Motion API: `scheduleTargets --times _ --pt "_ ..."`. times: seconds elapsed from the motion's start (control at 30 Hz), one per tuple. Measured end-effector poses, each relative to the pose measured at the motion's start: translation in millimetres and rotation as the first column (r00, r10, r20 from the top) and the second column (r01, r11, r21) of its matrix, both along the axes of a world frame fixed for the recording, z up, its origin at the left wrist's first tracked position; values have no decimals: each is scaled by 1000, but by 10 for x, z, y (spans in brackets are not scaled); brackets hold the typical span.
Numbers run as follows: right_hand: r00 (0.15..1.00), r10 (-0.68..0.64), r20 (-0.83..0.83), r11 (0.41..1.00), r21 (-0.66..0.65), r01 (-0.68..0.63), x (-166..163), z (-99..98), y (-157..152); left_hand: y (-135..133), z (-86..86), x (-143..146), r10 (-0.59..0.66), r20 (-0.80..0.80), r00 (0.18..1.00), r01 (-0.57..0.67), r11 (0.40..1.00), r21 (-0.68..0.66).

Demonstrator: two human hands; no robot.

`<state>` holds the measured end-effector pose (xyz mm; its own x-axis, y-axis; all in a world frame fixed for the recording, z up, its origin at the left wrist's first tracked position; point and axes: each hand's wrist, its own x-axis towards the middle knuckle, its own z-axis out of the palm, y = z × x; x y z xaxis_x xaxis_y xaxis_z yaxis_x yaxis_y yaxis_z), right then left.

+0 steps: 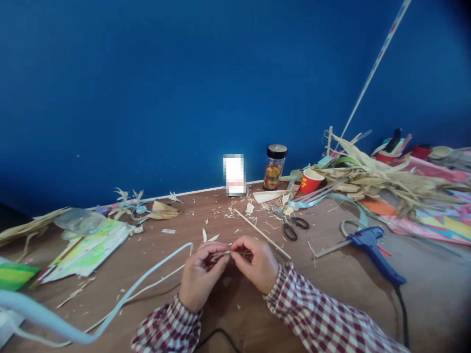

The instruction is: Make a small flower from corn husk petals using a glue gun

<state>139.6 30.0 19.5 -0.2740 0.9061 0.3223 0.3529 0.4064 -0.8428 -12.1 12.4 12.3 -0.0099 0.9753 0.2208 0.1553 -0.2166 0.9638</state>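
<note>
Against a deep blue wall (184, 98), a brown table (342, 274) is strewn with pale scraps and shavings. Near its front edge, the left hand (204, 277) and right hand (257, 262) meet almost fingertip to fingertip, both in checked sleeves. Thumb and forefinger of each are pinched together on some thin straw strips (228, 252), which run between the hands just above the table; how many strips there are is too small to tell. Beyond the right hand lies a thin stick (262, 234), with black-handled scissors (288, 219) near it. Farther right, a blue glue gun (375, 250) rests on its side, well apart from the hands. A black-lidded jar (274, 169) stands upright by the wall, and a tilted red cup (311, 182) sits beside a heap of dried husks (390, 171). Left of the hands, a pale blue strap (55, 323) curves past a green-and-white sheet (88, 247).
</note>
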Motion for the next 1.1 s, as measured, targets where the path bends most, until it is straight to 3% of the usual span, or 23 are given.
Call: scheduleTargets --times 0.27,0.57,0.87,1.1 --pt "1000 6 2 1000 -10 -6 -2 -23 6 6 10 10 48 -88 995 -43 997 67" --pt "997 21 -78 993 -111 -29 5 1 9 -29 -2 50 93 74 993 -79 983 -166" --pt "995 28 -97 991 -125 -40 2 4 11 -31 10 64 127 56 990 -116 979 -167" --pt "992 33 -125 986 -158 -52 2 -24 22 -20 -24 80 97 165 981 -53 966 -252"
